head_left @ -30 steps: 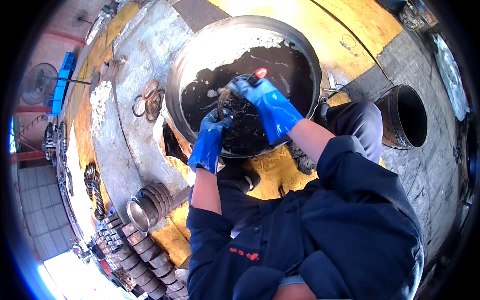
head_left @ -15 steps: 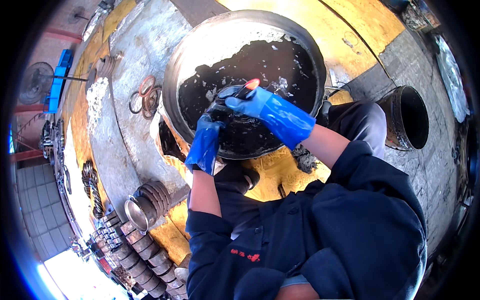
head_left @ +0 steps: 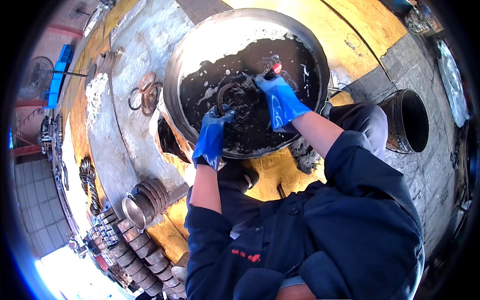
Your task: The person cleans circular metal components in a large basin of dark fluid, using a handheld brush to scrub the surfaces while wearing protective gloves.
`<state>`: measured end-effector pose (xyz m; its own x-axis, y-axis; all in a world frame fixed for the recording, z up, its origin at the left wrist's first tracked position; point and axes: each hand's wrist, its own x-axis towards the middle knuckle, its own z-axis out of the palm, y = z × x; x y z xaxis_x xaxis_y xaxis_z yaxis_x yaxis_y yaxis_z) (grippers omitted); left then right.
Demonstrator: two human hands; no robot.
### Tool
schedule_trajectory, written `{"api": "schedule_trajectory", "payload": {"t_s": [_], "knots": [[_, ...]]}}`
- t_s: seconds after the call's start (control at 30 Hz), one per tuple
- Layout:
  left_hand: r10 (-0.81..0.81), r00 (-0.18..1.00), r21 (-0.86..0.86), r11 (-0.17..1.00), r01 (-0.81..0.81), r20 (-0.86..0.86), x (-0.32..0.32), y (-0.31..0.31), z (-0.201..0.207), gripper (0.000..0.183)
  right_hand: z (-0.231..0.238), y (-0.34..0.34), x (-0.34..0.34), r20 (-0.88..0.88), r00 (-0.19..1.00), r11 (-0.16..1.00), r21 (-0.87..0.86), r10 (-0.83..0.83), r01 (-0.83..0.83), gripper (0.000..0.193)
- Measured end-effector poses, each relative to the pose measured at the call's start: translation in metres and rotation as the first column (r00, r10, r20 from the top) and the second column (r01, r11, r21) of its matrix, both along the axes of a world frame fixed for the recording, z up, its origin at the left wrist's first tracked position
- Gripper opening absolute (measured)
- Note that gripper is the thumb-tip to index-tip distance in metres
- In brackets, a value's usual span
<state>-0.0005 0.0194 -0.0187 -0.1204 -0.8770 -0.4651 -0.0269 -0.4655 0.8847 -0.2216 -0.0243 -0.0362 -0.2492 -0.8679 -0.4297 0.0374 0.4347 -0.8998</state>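
A wide round metal tub [head_left: 171,75] holds dark liquid [head_left: 272,52] with pale foam along its far left side. Over the liquid, my left hand [head_left: 214,120] in a blue rubber glove grips a dark ring [head_left: 220,97] by its near edge. The ring stands tilted, its lower part hard to see against the liquid. My right hand [head_left: 278,92], gloved alike, is closed on a dark tool with a red end [head_left: 276,68]. That tool's working end is blurred near the ring, so its kind cannot be told.
Several loose rings [head_left: 148,92] lie on the floor left of the tub. A row of metal rings [head_left: 137,210] and stacked cylindrical parts [head_left: 145,257] sit at lower left. At right stands a black-stained bucket [head_left: 395,122], with clear plastic sheeting [head_left: 451,82] beyond.
My hands have moved apart: the right went right with the red-ended tool, while the left dropped slightly nearer. The ring, earlier hidden between the gloves, now shows.
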Motion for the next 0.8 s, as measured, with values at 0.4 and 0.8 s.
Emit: {"api": "schedule_trajectory", "payload": {"t_s": [0.4, 0.8], "knots": [[-0.358, 0.818, -0.329, 0.786, 0.524, 0.450, 0.024, 0.002, 0.009, 0.040, 0.065, 0.047, 0.032, 0.620, 0.745, 0.960, -0.052, 0.246, -0.274, 0.026], [-0.047, 0.890, -0.107, 0.989, 0.106, 0.453, 0.005, -0.011, 0.026, 0.038, 0.037, 0.092, 0.008, -0.140, 0.818, 0.822, -0.038, 0.558, -0.568, 0.032]]}}
